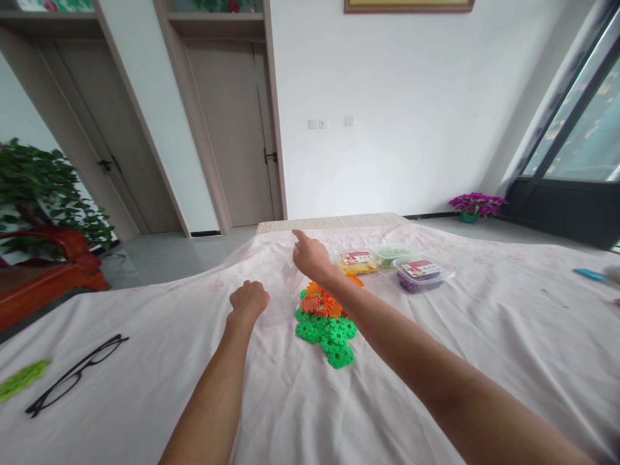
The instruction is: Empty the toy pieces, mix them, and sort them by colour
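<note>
My left hand (249,299) is closed at the near left edge of a clear, crumpled plastic bag (283,294), its fingertips hidden from me. Higher and to the right, my right hand (311,257) is curled at the bag's far side, thumb or index finger sticking out to the left. The bag is see-through, so its outline is hard to follow. Under my right wrist lies a pile of orange square toothed pieces (322,305). Green flower-shaped plastic discs (334,336) spread out toward me from that pile, flat on the cloth.
Behind the pile stand clear lidded boxes: one yellow (357,261), one green (391,255), one purple (421,274). Black-framed glasses (77,373) and light-green pieces (24,380) lie at left. A blue object (589,275) is at far right on the wrinkled cloth (489,323).
</note>
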The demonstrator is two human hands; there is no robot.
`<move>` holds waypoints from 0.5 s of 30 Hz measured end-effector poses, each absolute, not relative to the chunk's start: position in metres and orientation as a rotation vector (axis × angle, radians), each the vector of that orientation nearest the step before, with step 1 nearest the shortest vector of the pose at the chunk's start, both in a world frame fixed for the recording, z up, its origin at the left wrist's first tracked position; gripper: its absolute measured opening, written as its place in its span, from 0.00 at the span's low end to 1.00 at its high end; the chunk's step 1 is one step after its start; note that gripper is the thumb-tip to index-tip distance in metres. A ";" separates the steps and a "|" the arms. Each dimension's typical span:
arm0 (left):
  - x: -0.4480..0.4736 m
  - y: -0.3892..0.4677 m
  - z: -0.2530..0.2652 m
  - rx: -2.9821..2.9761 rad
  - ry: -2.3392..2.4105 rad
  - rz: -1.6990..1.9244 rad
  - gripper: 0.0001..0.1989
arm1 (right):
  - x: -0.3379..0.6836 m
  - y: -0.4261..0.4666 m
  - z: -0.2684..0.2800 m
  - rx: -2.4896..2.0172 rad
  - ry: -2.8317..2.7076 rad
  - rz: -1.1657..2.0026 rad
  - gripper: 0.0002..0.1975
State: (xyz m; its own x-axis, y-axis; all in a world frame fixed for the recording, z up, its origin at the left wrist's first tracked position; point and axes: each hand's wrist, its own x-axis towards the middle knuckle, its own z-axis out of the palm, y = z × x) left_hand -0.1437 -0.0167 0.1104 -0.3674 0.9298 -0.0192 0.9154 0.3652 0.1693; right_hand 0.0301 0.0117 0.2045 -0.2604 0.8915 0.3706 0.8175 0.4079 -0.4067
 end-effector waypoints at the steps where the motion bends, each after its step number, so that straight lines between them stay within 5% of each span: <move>1: -0.144 -0.018 0.112 1.697 2.496 0.195 0.19 | 0.027 0.013 0.202 -1.479 -2.136 0.191 0.31; 7: -0.141 -0.025 0.121 1.700 2.460 0.208 0.21 | 0.028 0.022 0.200 -1.543 -2.139 0.271 0.32; 15: -0.143 -0.028 0.121 1.684 2.430 0.267 0.20 | 0.086 0.059 0.181 -1.448 -1.913 0.343 0.22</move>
State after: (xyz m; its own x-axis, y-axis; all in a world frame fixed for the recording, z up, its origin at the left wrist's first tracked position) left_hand -0.1432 -0.0283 0.1214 -0.3465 0.9372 -0.0397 0.9062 0.3453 0.2440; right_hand 0.0860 0.0585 0.1809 -0.1272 0.9199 0.3709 0.7336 0.3389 -0.5890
